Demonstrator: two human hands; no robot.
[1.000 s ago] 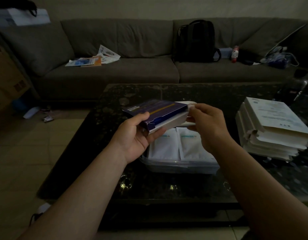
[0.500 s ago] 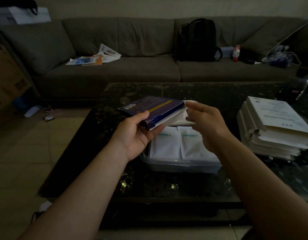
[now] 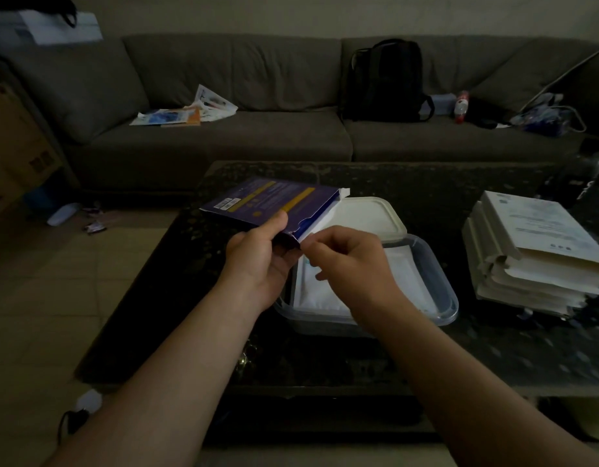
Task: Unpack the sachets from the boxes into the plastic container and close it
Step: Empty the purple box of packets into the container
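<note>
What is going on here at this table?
A person is unpacking sachets. The left hand holds a dark blue box above the table, and the right hand pinches a white sachet at its open end. Under the hands, an open plastic container already holds other sachets; its lid lies behind it on the table. A pale stack sits at the right.

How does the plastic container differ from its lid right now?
The plastic container is clear; the lid is opaque white. The container holds white sachets; the lid, off it, lies flat behind with nothing showing on it. The right hand hides part of the container; the blue box hides the lid's left edge. Both are rounded rectangles on the dark table.
</note>
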